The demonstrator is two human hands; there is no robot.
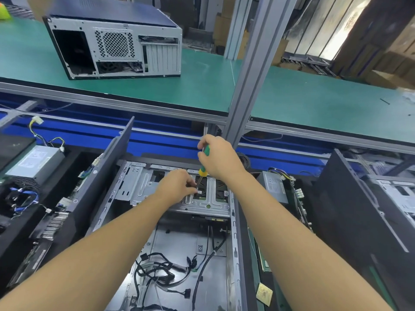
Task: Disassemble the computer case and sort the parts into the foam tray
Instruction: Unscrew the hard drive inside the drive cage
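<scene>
Fingertips [191,184] of my left hand [177,185] pinch tight around the screwdriver [204,163] tip on the drive cage [203,202] of the open computer case [179,241] below me. My right hand [219,158] wraps the handle, so keep it upright, press, turn slowly.

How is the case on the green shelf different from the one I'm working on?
The shelf case has its dark panel on; the lower case lies open, cables showing. Nobody touches the shelf case; over the lower case the right hand holds a screwdriver and the left hand pinches its tip. Both lie on their sides.
</scene>
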